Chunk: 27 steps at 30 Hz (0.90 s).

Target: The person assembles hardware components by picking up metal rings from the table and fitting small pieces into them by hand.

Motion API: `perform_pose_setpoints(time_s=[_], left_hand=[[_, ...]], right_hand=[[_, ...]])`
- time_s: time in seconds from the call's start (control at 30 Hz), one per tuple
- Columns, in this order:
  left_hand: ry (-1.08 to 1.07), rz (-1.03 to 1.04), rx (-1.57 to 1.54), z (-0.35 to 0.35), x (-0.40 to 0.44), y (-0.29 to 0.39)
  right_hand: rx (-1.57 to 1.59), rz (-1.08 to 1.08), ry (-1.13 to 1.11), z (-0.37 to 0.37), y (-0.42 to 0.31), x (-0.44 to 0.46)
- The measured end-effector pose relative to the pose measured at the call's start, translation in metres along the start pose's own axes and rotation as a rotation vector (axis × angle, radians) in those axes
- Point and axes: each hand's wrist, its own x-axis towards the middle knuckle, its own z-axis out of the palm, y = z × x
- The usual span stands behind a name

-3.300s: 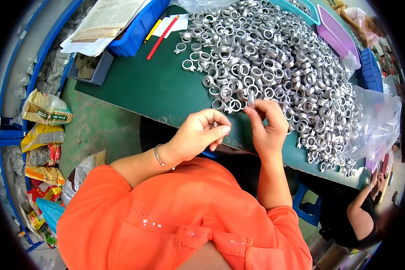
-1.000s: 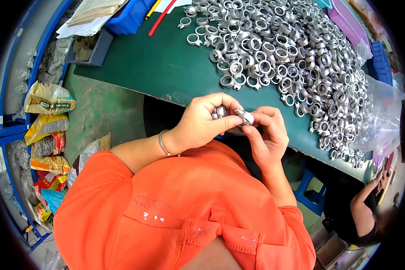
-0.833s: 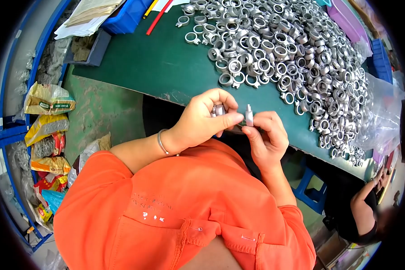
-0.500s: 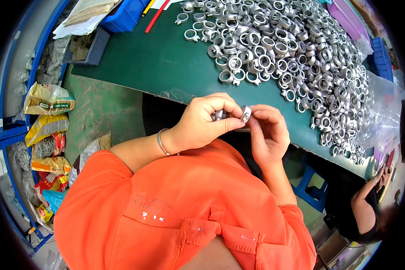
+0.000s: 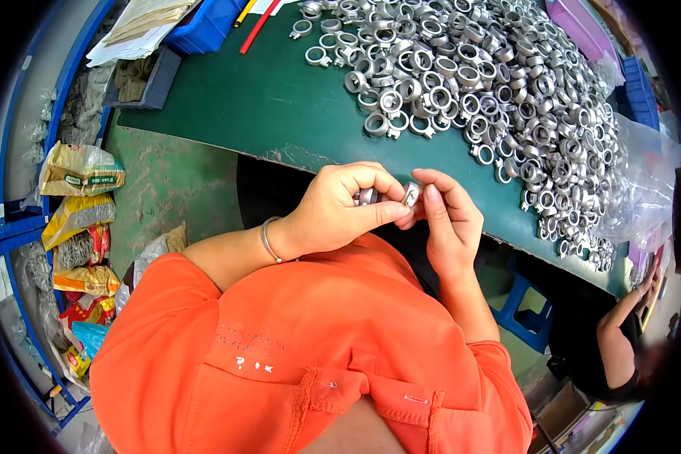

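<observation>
My left hand (image 5: pixel 337 206), with a bangle on its wrist, pinches a small grey metal ring clamp (image 5: pixel 411 194) between thumb and forefinger. More metal rings (image 5: pixel 368 197) are tucked within its curled fingers; how many is hidden. Close on the right is my right hand (image 5: pixel 455 227), its thumb and forefinger apart, with nothing visible between them. Its lower fingers are partly hidden near the held ring, and I cannot tell whether they touch it. Both hands are in front of the table edge, over my lap. A large heap of similar rings (image 5: pixel 469 76) covers the table beyond.
The green table (image 5: pixel 227 98) carries a red pencil (image 5: pixel 259 27), a blue bin (image 5: pixel 206 29) and papers. Clear plastic bagging (image 5: pixel 639 178) lies at the right. Bags stand by a blue rack (image 5: pixel 11 227) on the left. Another person's arm (image 5: pixel 617 344) and a blue stool (image 5: pixel 523 314) are lower right.
My right thumb and forefinger have come apart from the ring and spread. My left hand keeps its pinch, with the ring slightly lower and tilted. The view has shifted a little.
</observation>
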Motion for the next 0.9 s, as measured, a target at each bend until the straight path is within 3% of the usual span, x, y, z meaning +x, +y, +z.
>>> perform_pose_setpoints(time_s=[0.6, 0.9], left_hand=[[-0.003, -0.067, -0.023, -0.0012, 0.0007, -0.0016], [-0.011, 0.009, 0.168, -0.0051, 0.0025, -0.0080]], right_hand=[[0.003, 0.061, -0.016, 0.0019, -0.0006, 0.0007], [0.001, 0.067, -0.029, 0.0007, 0.0018, 0.0031]])
